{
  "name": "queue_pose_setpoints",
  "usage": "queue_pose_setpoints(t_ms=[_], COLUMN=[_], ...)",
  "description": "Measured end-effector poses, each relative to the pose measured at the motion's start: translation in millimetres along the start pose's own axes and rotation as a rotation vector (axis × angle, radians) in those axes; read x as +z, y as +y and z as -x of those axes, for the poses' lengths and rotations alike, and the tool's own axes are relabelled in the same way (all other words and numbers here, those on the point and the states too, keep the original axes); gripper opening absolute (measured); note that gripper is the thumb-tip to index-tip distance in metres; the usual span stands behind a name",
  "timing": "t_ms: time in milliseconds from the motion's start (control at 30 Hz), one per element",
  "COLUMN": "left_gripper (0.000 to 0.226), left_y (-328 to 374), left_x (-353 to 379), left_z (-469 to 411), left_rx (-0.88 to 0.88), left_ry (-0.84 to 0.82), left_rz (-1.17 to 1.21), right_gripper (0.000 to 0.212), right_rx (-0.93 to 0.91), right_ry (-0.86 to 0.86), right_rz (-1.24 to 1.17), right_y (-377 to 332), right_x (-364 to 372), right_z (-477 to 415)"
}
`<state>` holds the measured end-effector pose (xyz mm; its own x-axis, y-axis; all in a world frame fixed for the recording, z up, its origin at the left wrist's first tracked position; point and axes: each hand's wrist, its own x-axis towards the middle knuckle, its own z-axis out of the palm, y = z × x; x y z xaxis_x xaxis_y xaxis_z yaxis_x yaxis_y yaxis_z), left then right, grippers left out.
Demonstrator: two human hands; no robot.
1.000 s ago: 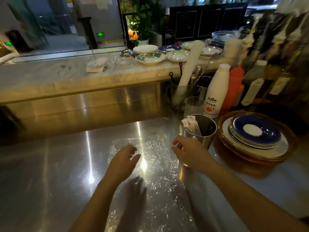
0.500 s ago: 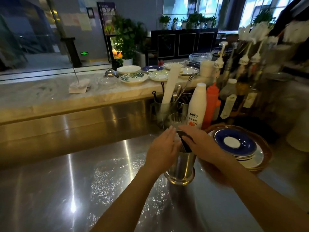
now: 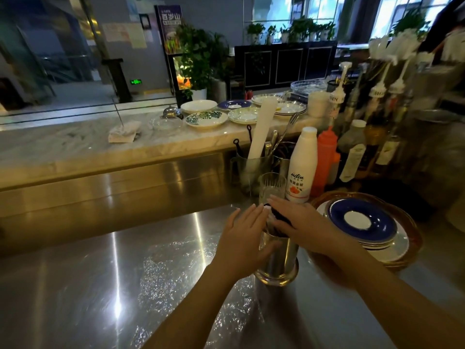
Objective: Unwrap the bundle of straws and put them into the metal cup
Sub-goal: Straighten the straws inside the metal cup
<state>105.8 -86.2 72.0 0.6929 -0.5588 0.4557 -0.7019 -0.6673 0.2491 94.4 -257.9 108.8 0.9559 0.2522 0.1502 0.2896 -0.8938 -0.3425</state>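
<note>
Straws (image 3: 273, 224), uncountable, fill one metal cup (image 3: 278, 258) between two flat hands.

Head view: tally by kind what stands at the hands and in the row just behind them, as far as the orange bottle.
metal cup: 1
clear glass: 1
white bottle: 1
orange squeeze bottle: 1
Total: 4

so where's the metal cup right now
In the head view, the metal cup stands on the steel counter right of centre, between the left hand and right hand, beside the stacked plates.
</note>
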Motion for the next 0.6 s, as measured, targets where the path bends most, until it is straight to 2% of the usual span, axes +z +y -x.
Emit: queue_pose_setpoints(t_ms=[133, 300, 400, 500, 600], left_gripper=[0.072, 0.072, 0.065, 0.065, 0.067], left_y=[1.2, -2.5, -2.2, 1.2, 1.7], left_x=[5.2, 2.5, 0.0, 1.2, 2.0], left_z=[5.6, 6.7, 6.7, 8.0, 5.4], left_rx=[0.034, 0.051, 0.038, 0.042, 0.023], left_ry=[-0.109, -0.152, -0.128, -0.122, -0.137], left_rz=[-0.033, -0.004, 0.04, 0.029, 0.025], right_gripper=[0.047, 0.045, 0.035, 0.031, 0.035], right_rx=[0.015, 0.047, 0.068, 0.135, 0.194], right_ry=[-0.129, -0.137, -0.096, -0.125, -0.192], right_rz=[0.019, -0.029, -0.08, 0.012, 0.104], right_y=[2.9, 2.8, 0.2, -6.6, -13.1], right_x=[10.6, 11.7, 9.0, 9.1, 12.6], right_z=[1.4, -0.2, -2.0, -9.1, -19.0])
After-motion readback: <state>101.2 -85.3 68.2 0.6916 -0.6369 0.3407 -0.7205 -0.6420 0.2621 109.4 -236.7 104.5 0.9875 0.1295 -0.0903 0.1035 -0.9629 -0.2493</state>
